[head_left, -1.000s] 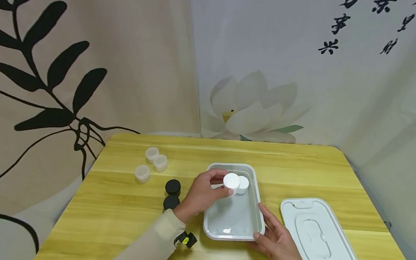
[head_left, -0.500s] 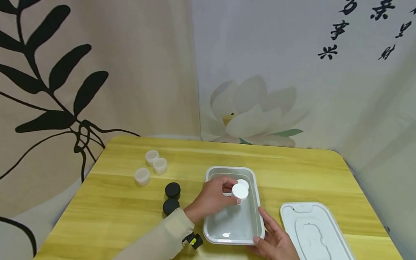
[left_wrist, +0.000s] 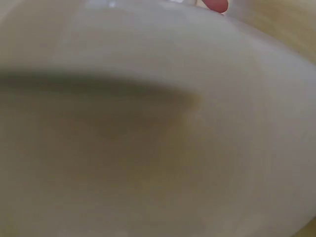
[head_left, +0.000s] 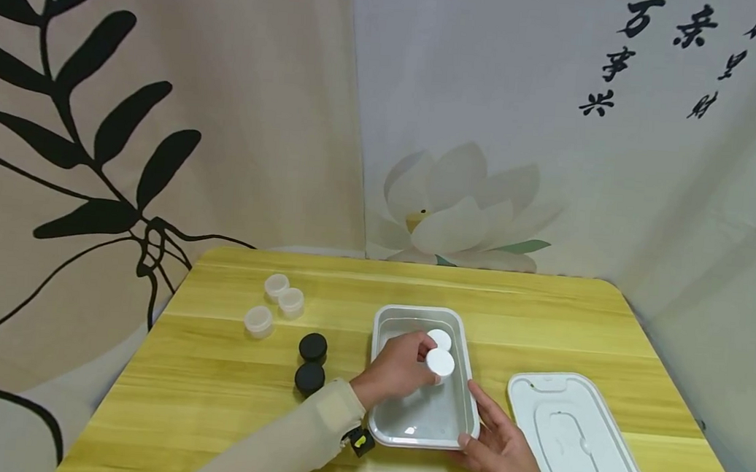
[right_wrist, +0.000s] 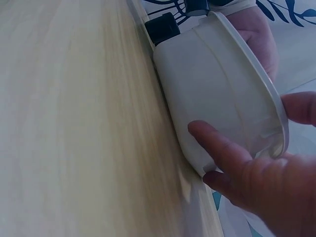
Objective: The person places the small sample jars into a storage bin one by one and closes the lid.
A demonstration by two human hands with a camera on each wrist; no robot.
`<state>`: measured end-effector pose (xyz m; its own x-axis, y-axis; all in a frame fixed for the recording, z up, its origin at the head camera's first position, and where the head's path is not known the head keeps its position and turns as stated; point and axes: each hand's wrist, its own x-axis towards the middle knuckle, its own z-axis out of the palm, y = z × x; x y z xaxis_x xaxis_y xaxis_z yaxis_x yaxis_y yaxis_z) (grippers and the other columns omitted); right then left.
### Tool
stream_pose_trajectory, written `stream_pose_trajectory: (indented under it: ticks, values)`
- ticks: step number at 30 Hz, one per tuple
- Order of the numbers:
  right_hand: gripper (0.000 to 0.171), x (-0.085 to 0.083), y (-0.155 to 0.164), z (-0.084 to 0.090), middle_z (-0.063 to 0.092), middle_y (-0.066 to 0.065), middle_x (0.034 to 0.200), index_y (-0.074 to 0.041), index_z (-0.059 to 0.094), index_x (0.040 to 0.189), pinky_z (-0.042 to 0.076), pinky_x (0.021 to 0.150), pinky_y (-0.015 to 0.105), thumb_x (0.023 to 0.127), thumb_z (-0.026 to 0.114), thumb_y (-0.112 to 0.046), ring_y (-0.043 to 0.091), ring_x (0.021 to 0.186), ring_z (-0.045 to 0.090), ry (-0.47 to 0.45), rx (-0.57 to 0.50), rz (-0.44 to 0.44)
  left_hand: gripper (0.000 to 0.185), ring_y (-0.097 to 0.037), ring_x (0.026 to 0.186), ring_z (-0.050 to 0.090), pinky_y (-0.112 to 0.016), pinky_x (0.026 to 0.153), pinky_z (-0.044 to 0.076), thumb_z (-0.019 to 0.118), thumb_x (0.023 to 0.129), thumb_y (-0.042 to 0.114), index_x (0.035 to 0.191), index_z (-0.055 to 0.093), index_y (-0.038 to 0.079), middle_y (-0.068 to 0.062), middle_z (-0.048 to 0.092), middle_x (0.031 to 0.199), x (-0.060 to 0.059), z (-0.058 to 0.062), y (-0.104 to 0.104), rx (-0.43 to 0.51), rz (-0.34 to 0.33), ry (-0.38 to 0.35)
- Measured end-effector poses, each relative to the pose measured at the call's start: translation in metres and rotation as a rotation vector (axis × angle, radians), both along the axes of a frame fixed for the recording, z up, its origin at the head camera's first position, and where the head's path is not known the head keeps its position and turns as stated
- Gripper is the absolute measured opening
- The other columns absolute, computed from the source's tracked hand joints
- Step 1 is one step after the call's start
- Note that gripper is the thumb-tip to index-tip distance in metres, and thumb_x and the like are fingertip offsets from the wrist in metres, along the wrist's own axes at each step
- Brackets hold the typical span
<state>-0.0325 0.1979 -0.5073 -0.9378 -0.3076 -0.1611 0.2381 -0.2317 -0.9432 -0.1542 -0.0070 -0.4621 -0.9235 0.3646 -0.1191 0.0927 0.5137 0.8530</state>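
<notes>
Yellow wood table [head_left: 221, 400], printed curtains behind; left hand [head_left: 398, 369] pinches white jar [head_left: 440, 362] (inside tray [head_left: 463, 425]), right hand [head_left: 501, 449] flat against tray.

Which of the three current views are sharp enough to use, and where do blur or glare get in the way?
Head view: evenly lit and sharp, with a small glare spot on the tray floor. Left wrist view: unusable, filled by a defocused pale surface. Right wrist view: the table is smeared soft; the tray wall and right hand are clearer.
</notes>
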Motion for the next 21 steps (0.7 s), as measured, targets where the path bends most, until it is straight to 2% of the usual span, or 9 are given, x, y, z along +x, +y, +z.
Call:
stream_pose_trajectory:
  ticks: [5, 13, 21]
  values:
    - [0.083, 0.000, -0.001, 0.000, 0.037, -0.022, 0.161, -0.013, 0.011, 0.171, 0.059, 0.102, 0.049, 0.105, 0.059, -0.001, 0.010, 0.138, 0.056, -0.009, 0.009, -0.011, 0.040, -0.012, 0.088, 0.062, -0.027, 0.078, 0.054, 0.089, 0.078, 0.000, 0.111, 0.066, 0.004, -0.005, 0.073, 0.099, 0.000, -0.003, 0.003, -0.012, 0.001, 0.035]
    - [0.082, 0.000, -0.002, -0.001, 0.043, -0.033, 0.156, -0.010, 0.006, 0.171, 0.058, 0.103, 0.047, 0.106, 0.054, 0.003, 0.010, 0.139, 0.055, 0.044, -0.052, 0.056, 0.041, -0.011, 0.084, 0.058, -0.026, 0.075, 0.049, 0.091, 0.079, 0.003, 0.107, 0.061, 0.008, -0.004, 0.069, 0.094, 0.002, -0.018, 0.007, -0.052, 0.012, 0.058]
    - [0.082, 0.000, -0.002, 0.000, 0.045, -0.036, 0.152, -0.010, 0.008, 0.171, 0.058, 0.102, 0.047, 0.105, 0.055, 0.004, 0.010, 0.139, 0.055, 0.062, -0.061, 0.052, 0.041, -0.011, 0.083, 0.057, -0.026, 0.074, 0.049, 0.090, 0.078, 0.002, 0.105, 0.060, 0.008, -0.004, 0.068, 0.092, 0.001, -0.019, 0.008, -0.060, 0.008, 0.085]
